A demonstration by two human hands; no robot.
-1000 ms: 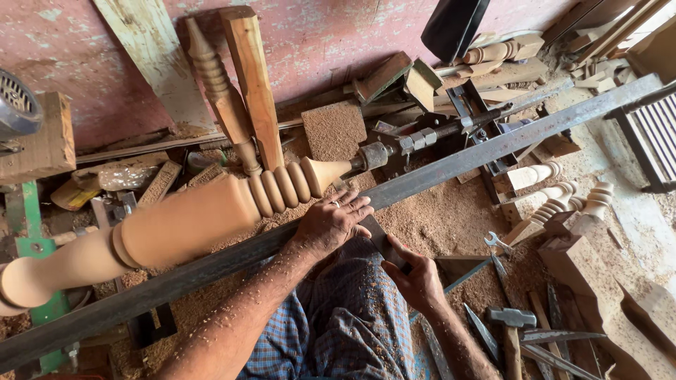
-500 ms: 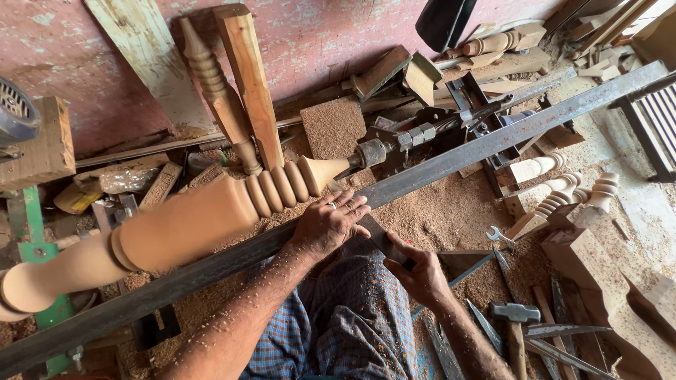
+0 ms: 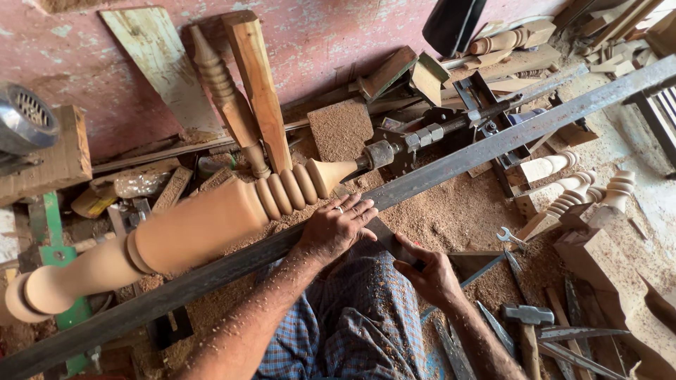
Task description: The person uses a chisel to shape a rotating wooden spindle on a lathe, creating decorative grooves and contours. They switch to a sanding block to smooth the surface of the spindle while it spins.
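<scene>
On the sawdust-strewn floor, at a wood lathe, we are resting our left hand [image 3: 338,229] flat, fingers spread, on the long steel tool rest [image 3: 451,165], just beside the beaded end of the turned wooden spindle [image 3: 204,229] mounted between centres. Our right hand [image 3: 426,274] is gripping the handle of a turning chisel [image 3: 394,243] passing under the left palm. We are judging the spindle heavy, stiff and smooth, best grasped around its thick middle.
</scene>
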